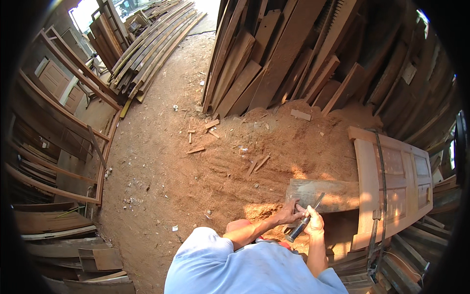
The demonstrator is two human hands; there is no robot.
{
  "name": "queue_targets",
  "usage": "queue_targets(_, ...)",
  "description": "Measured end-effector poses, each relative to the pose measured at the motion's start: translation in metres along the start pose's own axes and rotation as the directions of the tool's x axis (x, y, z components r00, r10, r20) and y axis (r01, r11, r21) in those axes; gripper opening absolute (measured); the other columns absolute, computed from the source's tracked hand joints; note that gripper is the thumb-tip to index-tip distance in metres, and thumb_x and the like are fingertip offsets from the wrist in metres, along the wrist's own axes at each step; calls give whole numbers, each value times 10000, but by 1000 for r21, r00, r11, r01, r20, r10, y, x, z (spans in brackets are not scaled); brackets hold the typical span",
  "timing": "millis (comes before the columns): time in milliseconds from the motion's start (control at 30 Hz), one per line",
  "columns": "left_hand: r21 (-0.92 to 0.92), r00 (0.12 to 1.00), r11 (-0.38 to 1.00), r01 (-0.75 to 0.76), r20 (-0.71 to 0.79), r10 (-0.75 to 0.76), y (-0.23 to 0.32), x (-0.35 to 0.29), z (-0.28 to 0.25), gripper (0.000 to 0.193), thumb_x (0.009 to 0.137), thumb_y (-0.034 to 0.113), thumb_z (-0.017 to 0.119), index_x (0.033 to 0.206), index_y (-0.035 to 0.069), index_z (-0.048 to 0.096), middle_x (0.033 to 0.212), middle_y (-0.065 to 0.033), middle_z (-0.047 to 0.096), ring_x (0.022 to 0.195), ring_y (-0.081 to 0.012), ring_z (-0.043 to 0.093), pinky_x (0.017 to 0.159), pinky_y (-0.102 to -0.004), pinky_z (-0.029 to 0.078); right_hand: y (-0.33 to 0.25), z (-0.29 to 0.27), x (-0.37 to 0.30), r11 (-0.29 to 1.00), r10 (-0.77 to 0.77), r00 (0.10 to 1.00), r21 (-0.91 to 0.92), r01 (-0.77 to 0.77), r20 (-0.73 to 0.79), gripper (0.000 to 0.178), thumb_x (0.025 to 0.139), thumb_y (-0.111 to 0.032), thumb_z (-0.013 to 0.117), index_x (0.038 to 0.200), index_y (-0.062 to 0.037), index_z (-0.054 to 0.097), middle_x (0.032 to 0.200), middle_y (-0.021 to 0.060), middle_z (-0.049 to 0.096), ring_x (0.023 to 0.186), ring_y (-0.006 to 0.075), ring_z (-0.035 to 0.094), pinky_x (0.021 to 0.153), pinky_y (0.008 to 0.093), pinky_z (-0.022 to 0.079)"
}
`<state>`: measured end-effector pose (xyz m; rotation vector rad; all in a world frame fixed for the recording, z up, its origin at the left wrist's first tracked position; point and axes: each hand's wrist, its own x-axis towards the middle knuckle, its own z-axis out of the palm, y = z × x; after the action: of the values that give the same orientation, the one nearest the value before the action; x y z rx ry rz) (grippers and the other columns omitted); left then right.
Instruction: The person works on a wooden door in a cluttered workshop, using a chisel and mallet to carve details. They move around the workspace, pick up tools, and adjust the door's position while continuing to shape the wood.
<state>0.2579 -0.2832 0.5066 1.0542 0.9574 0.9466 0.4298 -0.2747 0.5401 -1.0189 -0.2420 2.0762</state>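
My right hand (pixel 315 226) is closed round a chisel (pixel 296 233) with a dark handle. Its metal blade points up and to the right, over a weathered wooden board (pixel 338 193). Close by on the left, my left hand (pixel 288 212) reaches toward the right one, its fingers partly spread near the board's edge. Whether those fingertips touch the chisel or the other hand is hard to make out. Right of the board lies a panelled wooden door (pixel 367 196), crossed by a long dark bar clamp (pixel 383 171).
Sawdust (pixel 220 176) with wood offcuts (pixel 196 150) covers the ground ahead. Tall planks (pixel 274 63) lean at the back. Long timber (pixel 156 44) is stacked far left, beyond a wooden frame (pixel 102 181). More boards (pixel 54 223) lie at the near left.
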Motion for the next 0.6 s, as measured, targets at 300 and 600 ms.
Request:
queue_targets(300, -98, 888, 946, 310, 385, -251, -48, 18, 56, 94, 948, 52, 608, 1019, 84, 556, 924, -30, 604, 856, -172, 626, 769, -376, 583, 6, -74, -50, 999, -47, 993, -7, 48, 108, 217, 964, -208, 606, 786, -84, 585, 826, 22, 575, 825, 161, 599, 756, 405, 539)
queue_targets(600, 569, 842, 698, -435, 532, 92, -45, 14, 216, 172, 857, 146, 715, 998, 58, 670, 1061, -136, 618, 1075, -314, 533, 967, -461, 399, 4, -178, -165, 936, -311, 942, 134, 327, -123, 270, 910, -343, 709, 805, -99, 661, 796, -11, 577, 823, 135, 542, 795, 322, 446)
